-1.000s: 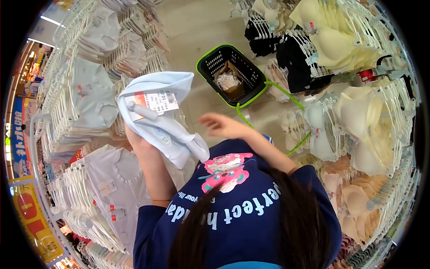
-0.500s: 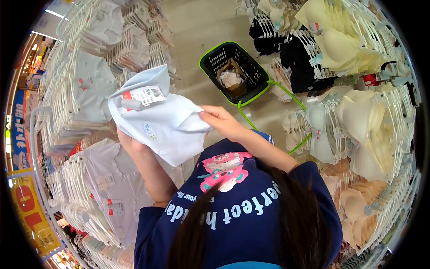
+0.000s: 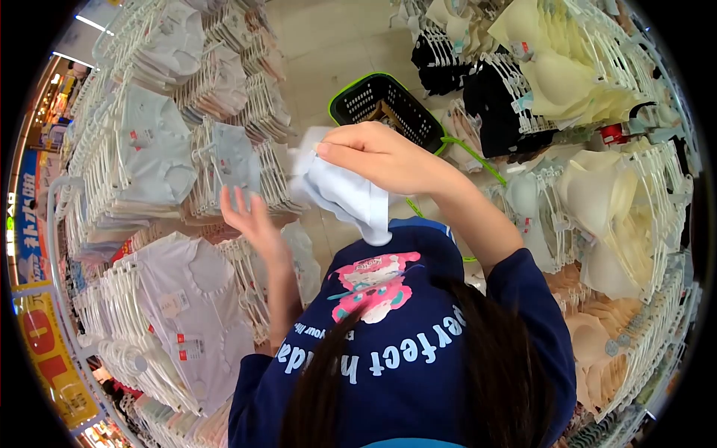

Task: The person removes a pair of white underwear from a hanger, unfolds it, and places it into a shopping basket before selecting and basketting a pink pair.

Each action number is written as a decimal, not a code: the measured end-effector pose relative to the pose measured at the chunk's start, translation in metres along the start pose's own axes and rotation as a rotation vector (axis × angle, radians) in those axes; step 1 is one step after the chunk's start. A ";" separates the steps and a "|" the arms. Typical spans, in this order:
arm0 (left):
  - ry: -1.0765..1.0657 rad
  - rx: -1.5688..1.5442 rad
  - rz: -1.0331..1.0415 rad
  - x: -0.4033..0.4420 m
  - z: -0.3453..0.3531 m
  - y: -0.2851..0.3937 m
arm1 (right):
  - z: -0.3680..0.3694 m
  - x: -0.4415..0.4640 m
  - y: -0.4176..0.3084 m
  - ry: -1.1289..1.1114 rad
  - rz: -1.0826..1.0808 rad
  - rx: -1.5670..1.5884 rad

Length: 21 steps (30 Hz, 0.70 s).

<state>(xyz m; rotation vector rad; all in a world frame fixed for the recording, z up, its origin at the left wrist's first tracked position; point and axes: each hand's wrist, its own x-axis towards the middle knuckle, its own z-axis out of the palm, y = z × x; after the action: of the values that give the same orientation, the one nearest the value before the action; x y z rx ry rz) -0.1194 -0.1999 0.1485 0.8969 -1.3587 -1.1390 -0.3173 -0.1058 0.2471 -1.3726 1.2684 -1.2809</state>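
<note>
My right hand (image 3: 381,153) pinches a light blue pair of underpants (image 3: 347,201) by its upper edge, thumb in front, in front of my chest. The cloth hangs down, folded together, and its left side is smeared by motion. My left hand (image 3: 258,228) is empty with its fingers spread, to the left of the underpants and apart from them. It is near a light blue pair of underpants on a hanger (image 3: 233,160) on the left rack. The tag on the held pair cannot be made out.
A dark shopping basket with a green rim (image 3: 418,112) stands on the aisle floor, partly behind my right hand, with cardboard inside. Its green handle (image 3: 474,160) leans right. Hanging underpants (image 3: 153,145) crowd the left side; hanging bras (image 3: 597,187) crowd the right.
My left hand has let go of the light blue underpants and opened. My right hand has lifted them up and to the right. They were spread out with a tag showing and are now bunched.
</note>
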 end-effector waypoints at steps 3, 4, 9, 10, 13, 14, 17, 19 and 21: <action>-0.211 0.404 0.633 -0.038 0.017 0.005 | 0.000 0.006 0.007 -0.032 0.076 -0.071; -0.330 0.309 0.691 -0.047 0.024 -0.002 | 0.001 0.006 0.008 -0.045 0.126 -0.081; -0.561 -0.178 0.387 -0.061 0.063 0.005 | -0.012 0.000 0.016 -0.030 0.178 -0.066; -0.559 -0.210 0.334 -0.062 0.068 0.014 | -0.016 -0.003 0.019 -0.011 0.199 -0.066; -0.582 0.009 0.256 -0.062 0.074 0.009 | -0.020 -0.011 0.019 0.037 0.205 -0.043; -0.593 0.135 0.244 -0.062 0.075 0.003 | -0.020 -0.013 0.020 0.066 0.184 -0.003; -0.706 0.298 0.132 -0.045 0.068 0.000 | -0.024 -0.018 0.022 0.119 0.152 0.027; -0.760 0.484 0.243 -0.029 0.058 0.005 | -0.040 -0.023 0.020 0.129 0.160 -0.155; -0.792 0.633 0.423 -0.017 0.051 0.014 | -0.045 -0.028 0.018 0.173 0.130 -0.316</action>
<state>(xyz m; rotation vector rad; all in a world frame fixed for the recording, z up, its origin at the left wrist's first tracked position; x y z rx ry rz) -0.1661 -0.1731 0.1607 0.5249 -2.5132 -0.7416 -0.3630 -0.0780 0.2307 -1.3892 1.7084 -1.1644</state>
